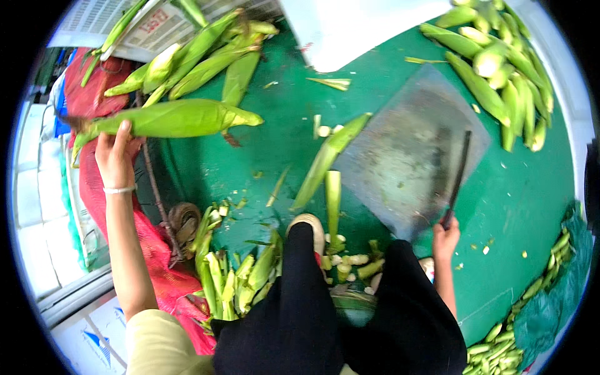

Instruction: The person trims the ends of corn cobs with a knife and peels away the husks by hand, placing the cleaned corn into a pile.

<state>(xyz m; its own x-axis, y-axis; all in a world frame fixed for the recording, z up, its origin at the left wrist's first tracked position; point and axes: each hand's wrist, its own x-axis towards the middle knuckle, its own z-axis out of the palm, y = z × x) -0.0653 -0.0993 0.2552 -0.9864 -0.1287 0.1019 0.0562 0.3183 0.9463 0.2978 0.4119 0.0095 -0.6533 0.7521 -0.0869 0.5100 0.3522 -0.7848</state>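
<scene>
An ear of corn (181,119) in its green husk is raised at the left, lying nearly level. My left hand (114,156) grips it close to its darker, silky end. My right hand (445,234) is closed round the handle of a long knife (462,169), whose blade points away from me. Behind the knife lies a grey, worn cutting board (400,144), set at an angle on the green floor. A loose green husk leaf (328,159) rests against the board's left edge.
Husked corn ears (212,56) lie at the far left, with another pile (500,69) at the far right. Husk scraps (244,275) and cut stem ends (353,259) lie near my feet. Red mesh sacking (106,181) is on the left; green pods (494,353) and teal netting (556,312) lie lower right.
</scene>
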